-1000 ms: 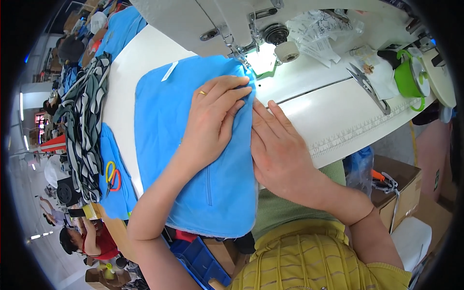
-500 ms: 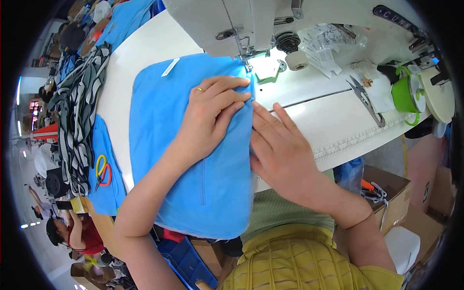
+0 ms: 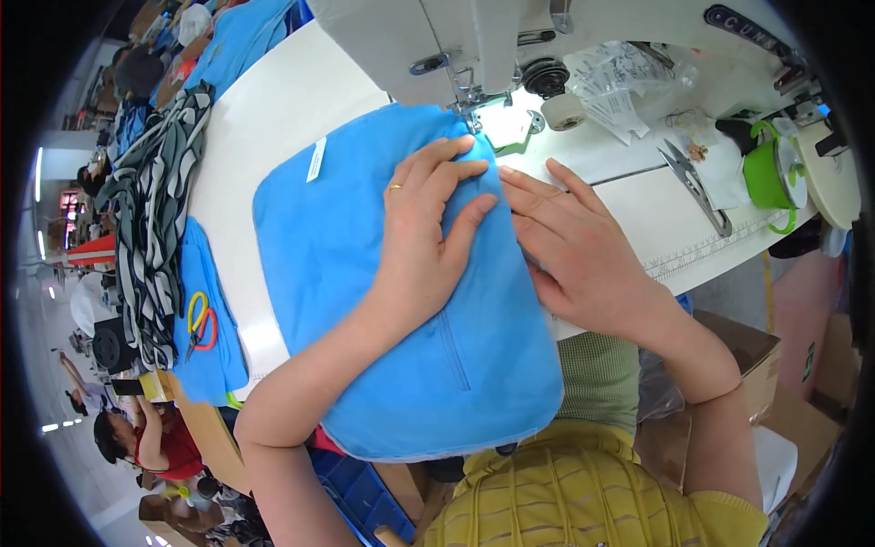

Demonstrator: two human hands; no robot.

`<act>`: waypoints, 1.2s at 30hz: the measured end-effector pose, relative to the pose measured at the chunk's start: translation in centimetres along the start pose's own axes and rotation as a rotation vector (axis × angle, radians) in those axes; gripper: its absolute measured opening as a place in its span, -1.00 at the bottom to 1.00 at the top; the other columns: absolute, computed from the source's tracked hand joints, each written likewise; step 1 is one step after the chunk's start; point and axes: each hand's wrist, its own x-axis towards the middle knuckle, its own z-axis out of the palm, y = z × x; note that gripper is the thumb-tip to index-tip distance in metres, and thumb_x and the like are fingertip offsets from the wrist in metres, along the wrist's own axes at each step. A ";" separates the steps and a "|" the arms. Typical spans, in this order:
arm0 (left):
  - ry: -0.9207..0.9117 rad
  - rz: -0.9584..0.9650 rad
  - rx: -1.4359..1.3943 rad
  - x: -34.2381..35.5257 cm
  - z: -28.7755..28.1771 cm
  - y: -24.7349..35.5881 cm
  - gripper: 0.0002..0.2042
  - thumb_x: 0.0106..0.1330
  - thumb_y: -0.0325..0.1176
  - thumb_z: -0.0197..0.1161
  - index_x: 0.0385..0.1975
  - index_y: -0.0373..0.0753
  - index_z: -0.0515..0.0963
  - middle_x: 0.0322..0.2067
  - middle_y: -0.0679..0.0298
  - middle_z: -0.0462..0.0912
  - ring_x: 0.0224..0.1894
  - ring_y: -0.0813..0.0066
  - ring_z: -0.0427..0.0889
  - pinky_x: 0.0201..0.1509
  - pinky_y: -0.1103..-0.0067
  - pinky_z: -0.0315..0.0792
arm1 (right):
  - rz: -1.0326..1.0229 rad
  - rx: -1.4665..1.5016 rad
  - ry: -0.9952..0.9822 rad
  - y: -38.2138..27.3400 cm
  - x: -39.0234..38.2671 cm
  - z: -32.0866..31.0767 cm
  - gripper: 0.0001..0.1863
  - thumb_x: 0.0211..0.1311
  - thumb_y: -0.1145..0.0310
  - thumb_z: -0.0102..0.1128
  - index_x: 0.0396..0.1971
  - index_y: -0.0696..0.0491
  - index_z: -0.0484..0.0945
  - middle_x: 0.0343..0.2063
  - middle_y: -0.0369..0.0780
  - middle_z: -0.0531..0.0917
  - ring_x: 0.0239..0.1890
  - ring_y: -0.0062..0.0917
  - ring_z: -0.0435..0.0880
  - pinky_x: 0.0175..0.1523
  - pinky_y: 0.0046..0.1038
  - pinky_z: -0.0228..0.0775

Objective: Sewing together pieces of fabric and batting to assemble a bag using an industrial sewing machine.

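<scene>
A blue fabric panel (image 3: 333, 232) with rounded corners lies on the white sewing table, its near part hanging over the front edge. A small white label (image 3: 316, 160) shows near its far left, and a straight seam or slit runs through its near part. My left hand (image 3: 424, 223) rests flat on the panel, fingers stretched toward the presser foot (image 3: 472, 120) and thumb apart. Along the panel's right edge lies my right hand (image 3: 583, 242), fingers extended, fingertips at the fabric edge. The panel's far right corner is at the foot of the sewing machine (image 3: 410, 46).
Metal thread snips (image 3: 697, 191) and a green cup (image 3: 764, 178) are on the right of the table, near a printed ruler strip (image 3: 684, 263). At left, red-and-yellow scissors (image 3: 199, 324) lie on blue fabric beside striped cloth strips (image 3: 141, 228). A person in red (image 3: 164, 447) sits farther left.
The blue panel has turned, its near end swinging to the right. Both hands have shifted right with it, and my left thumb has spread from the fingers.
</scene>
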 end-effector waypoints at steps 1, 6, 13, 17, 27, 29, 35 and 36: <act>0.013 -0.023 -0.045 -0.1 -0.1 0.0 -0.75 0.33 -0.53 0.35 -0.01 -0.26 0.68 0.18 0.16 0.66 0.29 0.07 0.53 0.35 0.28 0.35 | 0.003 0.002 0.001 -0.1 0.0 0.0 -0.66 0.17 0.41 0.33 -0.04 0.15 0.62 0.18 -0.11 0.63 0.40 -0.31 0.50 0.58 -0.06 0.16; -0.026 0.005 -0.014 -0.2 -0.8 -0.8 -0.76 0.32 -0.57 0.35 -0.04 -0.24 0.73 0.17 0.16 0.66 0.31 0.07 0.53 0.35 0.32 0.35 | -0.063 -0.065 0.029 -0.3 0.0 0.3 -0.65 0.16 0.41 0.31 -0.04 0.16 0.63 0.16 -0.12 0.65 0.39 -0.32 0.51 0.58 -0.08 0.16; -0.034 0.080 0.084 0.0 -0.8 -0.7 -0.79 0.35 -0.51 0.35 -0.05 -0.23 0.74 0.13 0.22 0.67 0.31 0.08 0.54 0.36 0.28 0.33 | -0.090 -0.048 0.007 -0.4 0.0 0.4 -0.62 0.16 0.39 0.28 0.00 0.18 0.63 0.13 -0.10 0.66 0.34 -0.30 0.53 0.59 -0.08 0.16; -0.027 0.097 0.113 -0.1 -0.6 -0.7 -0.78 0.36 -0.49 0.35 -0.03 -0.19 0.74 0.11 0.24 0.67 0.31 0.08 0.54 0.35 0.28 0.34 | -0.072 -0.062 0.026 -0.5 0.0 0.4 -0.61 0.15 0.40 0.27 -0.01 0.18 0.63 0.13 -0.10 0.65 0.34 -0.31 0.54 0.59 -0.09 0.16; -0.001 0.131 0.152 0.7 -0.6 -1.3 -0.78 0.39 -0.46 0.32 -0.01 -0.16 0.75 0.11 0.24 0.67 0.30 0.11 0.54 0.32 0.27 0.34 | -0.009 -0.060 -0.037 -0.4 0.2 0.2 -0.55 0.19 0.43 0.25 0.11 0.19 0.61 0.23 -0.10 0.59 0.42 -0.32 0.46 0.59 -0.05 0.11; -0.018 0.141 0.148 0.8 -0.7 -1.4 -0.78 0.38 -0.46 0.33 -0.02 -0.16 0.76 0.11 0.24 0.67 0.29 0.12 0.55 0.31 0.27 0.34 | -0.011 -0.069 -0.048 -0.3 0.1 0.1 -0.52 0.19 0.44 0.25 0.15 0.19 0.59 0.25 -0.10 0.57 0.43 -0.33 0.44 0.59 -0.04 0.09; -0.012 0.164 0.141 1.3 -0.8 -1.8 -0.77 0.35 -0.46 0.36 -0.03 -0.16 0.77 0.08 0.24 0.66 0.25 0.17 0.56 0.29 0.28 0.35 | 0.001 -0.089 -0.082 -0.3 0.1 0.0 -0.47 0.21 0.45 0.24 0.22 0.18 0.55 0.32 -0.11 0.53 0.47 -0.34 0.41 0.59 -0.02 0.06; -0.012 0.164 0.142 1.5 -0.7 -2.0 -0.77 0.35 -0.46 0.36 -0.03 -0.16 0.77 0.08 0.24 0.66 0.25 0.17 0.56 0.29 0.28 0.35 | 0.012 -0.092 -0.094 -0.3 0.1 0.0 -0.47 0.22 0.45 0.24 0.23 0.17 0.54 0.34 -0.11 0.52 0.48 -0.35 0.40 0.59 -0.02 0.05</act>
